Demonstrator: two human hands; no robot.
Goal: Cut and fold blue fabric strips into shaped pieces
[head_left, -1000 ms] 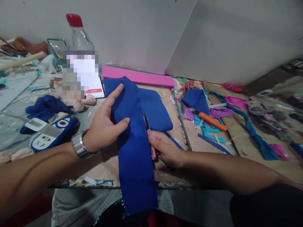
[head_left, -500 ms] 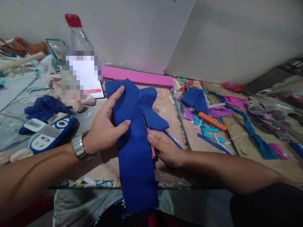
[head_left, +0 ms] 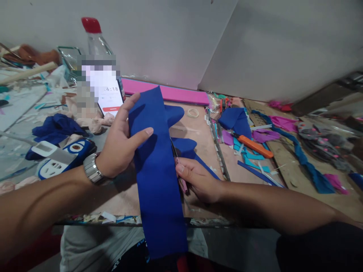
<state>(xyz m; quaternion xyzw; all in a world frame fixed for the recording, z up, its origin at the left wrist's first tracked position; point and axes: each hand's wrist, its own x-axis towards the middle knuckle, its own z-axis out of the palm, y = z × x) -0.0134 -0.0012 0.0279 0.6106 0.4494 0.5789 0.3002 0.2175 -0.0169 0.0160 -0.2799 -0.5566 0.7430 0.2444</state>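
A long strip of blue fabric (head_left: 159,181) runs from the middle of the table down over its front edge. My left hand (head_left: 120,145) grips the upper left part of the strip, thumb on top and some fingers hidden beneath. In my right hand (head_left: 198,179) are small scissors (head_left: 183,175) with pink handles, their dark blades at the strip's right edge. More blue fabric (head_left: 184,146) with curved outlines shows behind the strip on the right.
A phone (head_left: 109,94) leans near a red-capped bottle (head_left: 98,41) at the back left. A pink slab (head_left: 167,90) lies along the wall. An orange cutter (head_left: 255,146) rests among fabric scraps at right; a blue-white power strip (head_left: 61,158) is at left.
The top of the blue strip now lies straighter, and the curved part has shifted behind it. My left hand has moved slightly left and up with the fabric.
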